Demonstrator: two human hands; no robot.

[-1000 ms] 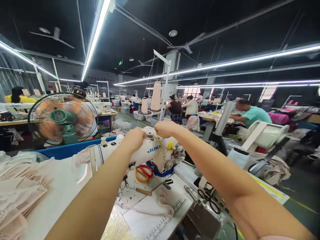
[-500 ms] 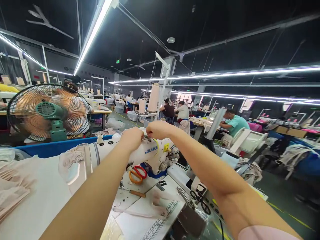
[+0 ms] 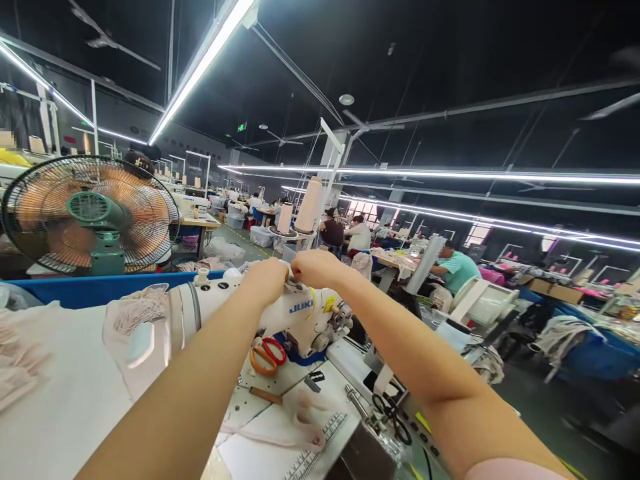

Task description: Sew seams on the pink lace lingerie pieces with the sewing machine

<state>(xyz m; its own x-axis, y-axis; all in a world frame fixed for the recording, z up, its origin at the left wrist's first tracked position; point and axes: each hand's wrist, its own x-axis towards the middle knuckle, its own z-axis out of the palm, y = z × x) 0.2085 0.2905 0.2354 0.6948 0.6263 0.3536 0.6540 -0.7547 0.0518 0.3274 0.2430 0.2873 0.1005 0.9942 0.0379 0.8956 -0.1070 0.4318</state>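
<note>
A: What are the hands doing?
B: Left hand (image 3: 267, 280) and right hand (image 3: 314, 268) are both curling closed, pinching atop the white JUKI sewing machine (image 3: 295, 310).
A: Pinching what?
B: Their knuckles are hiding it.

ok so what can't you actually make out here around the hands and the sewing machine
- Head view: what the left hand and right hand pinch on top of the sewing machine; the knuckles hide it.
- The needle area: behind the left forearm.
- The scissors: partly covered by the machine head.
- The ruler markings: too small to read.
</note>
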